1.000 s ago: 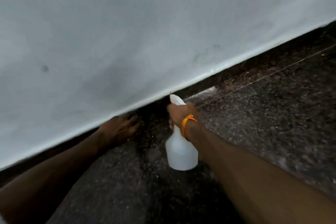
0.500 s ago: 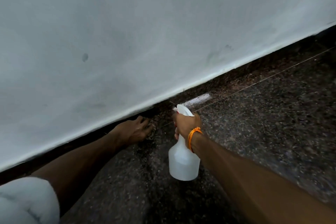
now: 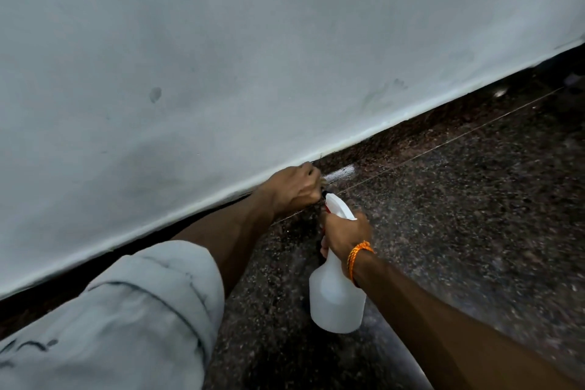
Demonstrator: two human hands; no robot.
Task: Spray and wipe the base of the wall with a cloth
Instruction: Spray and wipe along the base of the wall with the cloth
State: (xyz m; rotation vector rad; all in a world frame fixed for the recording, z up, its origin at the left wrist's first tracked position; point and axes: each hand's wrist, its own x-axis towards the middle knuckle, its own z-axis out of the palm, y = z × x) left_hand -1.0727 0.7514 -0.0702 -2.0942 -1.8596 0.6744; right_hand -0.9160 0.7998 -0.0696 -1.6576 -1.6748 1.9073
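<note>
Closest to the camera is the rolled-up sleeve (image 3: 133, 310) on the left arm, with the right arm coming in from the bottom right. The right hand (image 3: 345, 236), with an orange band (image 3: 359, 258) on the wrist, has its fingers wrapped round the neck of the white bottle (image 3: 337, 301). The bottle hangs off the floor (image 3: 474, 231) and its nozzle aims at the bottom of the wall (image 3: 253, 57).

What's new is the left hand (image 3: 292, 188). Half a second back it was lying on the floor, left of the bottle. Now it's up against the dark skirting (image 3: 411, 133), just ahead of the nozzle and almost touching it. Its fingers are curled tight into a fist. A frayed scrap pokes out by the knuckles, and I'm taking that for the cloth (image 3: 324, 180), though most of it is hidden, so don't quote me. The bottle hand has barely shifted.

Just past the fist there's a pale wet-looking streak (image 3: 342, 171) on the skirting, so I'd guess the spray has landed and the wipe is starting here. Most of the skirting, running off to the right, looks untouched, so it's early days.

Further up, the wall has a few grey smudges (image 3: 155, 94), but those are above the bit that matters.
</note>
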